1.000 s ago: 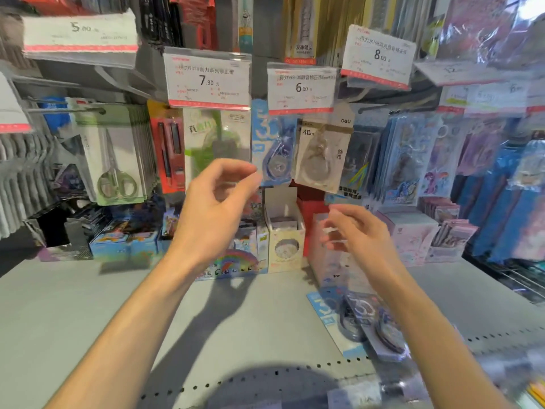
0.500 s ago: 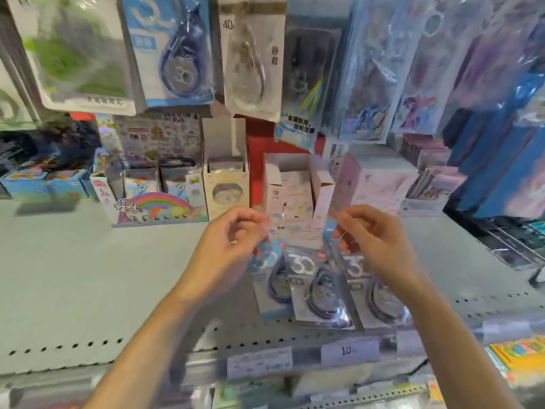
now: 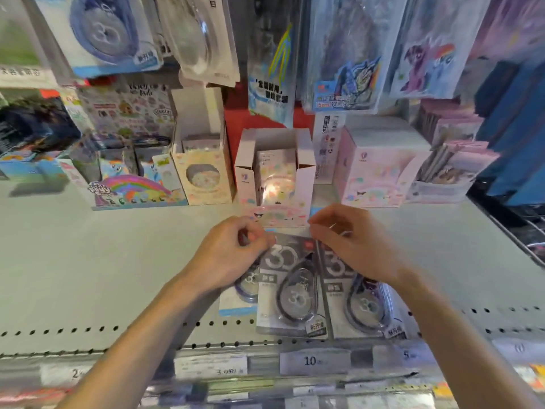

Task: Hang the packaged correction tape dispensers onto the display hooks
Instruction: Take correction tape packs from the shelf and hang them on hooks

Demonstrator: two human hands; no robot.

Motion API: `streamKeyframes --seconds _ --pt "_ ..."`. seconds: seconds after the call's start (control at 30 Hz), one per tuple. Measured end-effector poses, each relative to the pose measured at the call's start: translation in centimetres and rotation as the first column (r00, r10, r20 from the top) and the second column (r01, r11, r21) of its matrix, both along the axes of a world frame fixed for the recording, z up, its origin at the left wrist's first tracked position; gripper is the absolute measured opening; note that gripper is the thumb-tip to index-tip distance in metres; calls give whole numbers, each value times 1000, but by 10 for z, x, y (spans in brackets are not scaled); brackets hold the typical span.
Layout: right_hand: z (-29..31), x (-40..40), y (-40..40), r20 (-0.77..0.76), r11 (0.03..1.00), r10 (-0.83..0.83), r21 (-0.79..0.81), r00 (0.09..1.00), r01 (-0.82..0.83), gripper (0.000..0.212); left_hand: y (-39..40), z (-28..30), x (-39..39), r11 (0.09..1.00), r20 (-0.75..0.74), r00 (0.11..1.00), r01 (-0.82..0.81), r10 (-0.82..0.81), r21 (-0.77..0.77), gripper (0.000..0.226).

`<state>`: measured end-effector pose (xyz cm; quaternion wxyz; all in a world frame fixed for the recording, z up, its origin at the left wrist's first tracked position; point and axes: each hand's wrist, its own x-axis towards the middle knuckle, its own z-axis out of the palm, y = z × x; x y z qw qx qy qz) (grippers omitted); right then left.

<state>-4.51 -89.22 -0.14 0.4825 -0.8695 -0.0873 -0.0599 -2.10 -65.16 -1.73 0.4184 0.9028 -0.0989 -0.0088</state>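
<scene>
Left hand [image 3: 227, 255] — fingertips on grey package [image 3: 290, 287].

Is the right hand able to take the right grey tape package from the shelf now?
Probably yes: the right hand is already over the top of the right grey package, which lies flat on the shelf with nothing on it.

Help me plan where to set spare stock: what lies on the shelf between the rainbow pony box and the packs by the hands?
In the head view, only bare grey shelf lies between the rainbow pony box and the correction tape packs.
</scene>
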Motion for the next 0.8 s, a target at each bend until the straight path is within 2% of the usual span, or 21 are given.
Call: streamKeyframes --seconds 0.1,0.2,0.3,0.43,0.57,0.67,0.8 --pt "4 0 1 -16 1000 2 -17 1000 -2 4 0 6 -1 980 -23 1000 -15 11 -198 9" --pt "10 0 1 -2 999 -38 -20 999 38 8 -1 19 -5 889 -93 996 -28 -16 -456 8" --pt "20 2 5 -25 998 -15 64 1000 17 9 -1 35 -9 810 -106 993 -21 -51 -586 6" --pt "35 0 9 -47 954 70 296 996 -53 6 -9 51 -11 770 -10 999 34 -53 -637 5" --pt "46 -1 6 -29 885 -39 464 999 48 7 -20 54 -11 784 22 990 126 -142 -607 15" --pt "51 -3 -3 -31 856 -124 501 992 123 9 -31 49 -13 804 -33 961 209 -273 -557 41" --pt "50 -10 -24 -81 888 -150 427 985 170 8 -42 44 -11 793 -14 951 250 -310 -556 40"
